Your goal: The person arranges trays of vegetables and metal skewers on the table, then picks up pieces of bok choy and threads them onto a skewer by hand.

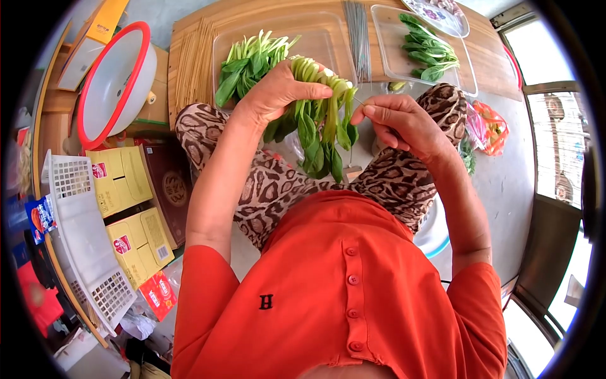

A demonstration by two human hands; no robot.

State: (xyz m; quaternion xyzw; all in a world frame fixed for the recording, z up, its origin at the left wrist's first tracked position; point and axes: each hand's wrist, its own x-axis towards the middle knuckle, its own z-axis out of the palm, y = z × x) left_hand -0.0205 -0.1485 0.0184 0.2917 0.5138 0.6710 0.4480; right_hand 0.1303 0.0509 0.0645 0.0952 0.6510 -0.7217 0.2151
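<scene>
My left hand [278, 93] is closed around a row of leafy greens [320, 142], their pale stalks bunched at the top and the leaves hanging down over my lap. Thumb and forefinger of my right hand [404, 123] pinch the end of a thin skewer [358, 100] that sticks out from the right side of the stalks. How far it runs through them is hidden. Behind my left hand, more cut greens [252, 63] lie in a clear plastic tray [315, 31].
Thin metal skewers [358, 41] and bamboo sticks [194, 63] lie on the wooden table [271, 14]. A second clear tray [388, 44] at right holds greens [429, 50]; a patterned plate [442, 16] sits behind. At left are a red-rimmed basin [136, 76], yellow boxes [120, 180] and a white rack [82, 221].
</scene>
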